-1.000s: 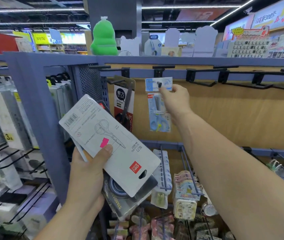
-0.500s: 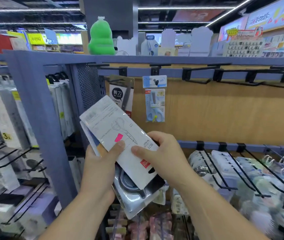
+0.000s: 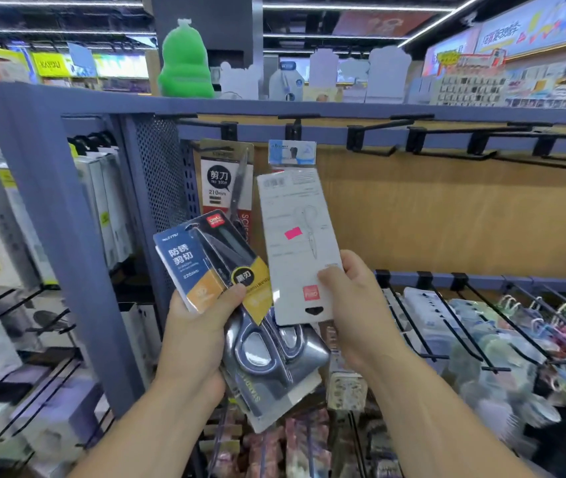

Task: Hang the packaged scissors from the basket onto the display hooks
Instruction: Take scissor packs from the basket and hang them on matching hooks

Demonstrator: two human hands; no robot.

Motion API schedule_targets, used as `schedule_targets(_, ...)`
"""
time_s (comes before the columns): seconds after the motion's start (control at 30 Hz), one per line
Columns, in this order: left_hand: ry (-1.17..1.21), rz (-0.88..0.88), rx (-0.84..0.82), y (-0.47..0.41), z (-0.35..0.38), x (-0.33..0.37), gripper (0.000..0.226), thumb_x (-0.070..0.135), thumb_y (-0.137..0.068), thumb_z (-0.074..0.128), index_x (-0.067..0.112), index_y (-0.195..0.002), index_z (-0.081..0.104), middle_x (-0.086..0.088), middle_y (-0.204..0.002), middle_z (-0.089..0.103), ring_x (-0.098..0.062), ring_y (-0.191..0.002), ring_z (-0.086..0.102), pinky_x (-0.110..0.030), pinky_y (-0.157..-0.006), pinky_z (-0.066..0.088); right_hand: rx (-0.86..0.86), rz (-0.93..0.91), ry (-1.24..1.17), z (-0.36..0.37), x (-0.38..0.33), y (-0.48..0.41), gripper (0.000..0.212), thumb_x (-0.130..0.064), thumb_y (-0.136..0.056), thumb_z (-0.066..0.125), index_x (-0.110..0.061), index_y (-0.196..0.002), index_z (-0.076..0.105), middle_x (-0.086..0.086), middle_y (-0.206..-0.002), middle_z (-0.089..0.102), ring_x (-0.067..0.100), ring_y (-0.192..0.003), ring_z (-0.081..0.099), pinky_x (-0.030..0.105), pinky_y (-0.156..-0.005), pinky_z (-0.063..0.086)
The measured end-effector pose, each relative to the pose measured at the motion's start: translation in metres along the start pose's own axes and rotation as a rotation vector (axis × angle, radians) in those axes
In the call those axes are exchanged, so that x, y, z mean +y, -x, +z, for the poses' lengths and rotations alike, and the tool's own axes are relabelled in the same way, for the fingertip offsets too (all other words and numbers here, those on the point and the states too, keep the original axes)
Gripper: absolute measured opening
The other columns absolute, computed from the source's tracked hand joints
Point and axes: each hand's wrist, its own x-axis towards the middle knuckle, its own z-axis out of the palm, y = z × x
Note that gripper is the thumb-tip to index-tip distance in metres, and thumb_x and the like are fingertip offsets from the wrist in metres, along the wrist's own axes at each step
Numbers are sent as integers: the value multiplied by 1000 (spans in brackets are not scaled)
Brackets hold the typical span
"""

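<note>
My right hand (image 3: 354, 305) grips a white scissors pack (image 3: 299, 243) by its lower end, back side toward me, hang hole at the bottom. My left hand (image 3: 199, 326) holds a stack of scissors packs (image 3: 219, 270), a blue-and-yellow card with grey handles on top. On the upper rail, a red-and-brown scissors pack (image 3: 221, 188) and a small blue scissors pack (image 3: 292, 152) hang from hooks. Empty black display hooks (image 3: 447, 150) run along the rail to the right. No basket is in view.
A blue metal upright (image 3: 57, 215) and a perforated panel (image 3: 161, 167) stand at the left, with boxed goods beyond. Lower hooks (image 3: 474, 322) at the right carry small packaged items. A green bottle-shaped toy (image 3: 185, 63) stands on the top shelf.
My right hand has pulled the white pack off the stack and lifted it upright to the right. The blue-and-yellow pack now shows on top in my left hand.
</note>
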Motion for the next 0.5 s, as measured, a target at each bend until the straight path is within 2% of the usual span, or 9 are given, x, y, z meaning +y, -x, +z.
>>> schedule_targets(0.13, -79, 101, 70, -1, -3, -7, 40, -5, -92, 74, 14, -125, 62, -7, -112, 79, -29, -105, 77, -53, -95, 61, -9, -50, 123, -24, -2, 5, 25, -10, -109, 42, -28, -115, 59, -9, -101, 78, 15, -90, 75, 29, -64, 59)
schedule_targets(0.2, -91, 133, 87, 0, -2, -10, 44, -4, -91, 75, 15, -128, 60, -5, -114, 79, -27, -106, 77, -55, -97, 60, 31, -178, 396, -37, 2, 6, 22, -14, -110, 43, -32, -114, 55, -7, -97, 76, 14, -83, 72, 30, -67, 56)
schedule_targets(0.3, -101, 148, 78, 2, 6, -12, 45, -4, -90, 76, 16, -127, 61, -5, -114, 79, -27, -108, 76, -55, -100, 58, 13, -371, 801, -48, 16, 9, 14, -19, -109, 45, -33, -108, 49, -2, -75, 66, 16, -58, 57, 30, -50, 41)
schedule_targets(0.33, -90, 143, 73, 1, 9, -13, 44, -4, -90, 76, 15, -127, 61, -7, -114, 78, -30, -109, 75, -55, -100, 58, -10, -425, 889, -47, 22, 11, 15, -19, -108, 48, -33, -107, 51, -4, -71, 62, 13, -56, 52, 28, -49, 35)
schedule_targets(0.4, -52, 113, 66, -1, 14, -14, 41, -3, -91, 74, 11, -127, 62, -11, -115, 78, -34, -109, 75, -55, -99, 59, -46, -517, 971, -40, 31, 18, 21, -18, -106, 53, -37, -113, 60, -10, -81, 65, 5, -70, 56, 22, -57, 38)
schedule_targets(0.5, -18, 62, 54, -2, 19, -14, 40, -1, -92, 74, 8, -129, 61, -13, -115, 78, -35, -106, 76, -48, -87, 63, -79, -518, 808, -39, 42, 24, 39, -14, -106, 55, -41, -132, 65, -19, -116, 67, 1, -110, 61, 23, -92, 50)
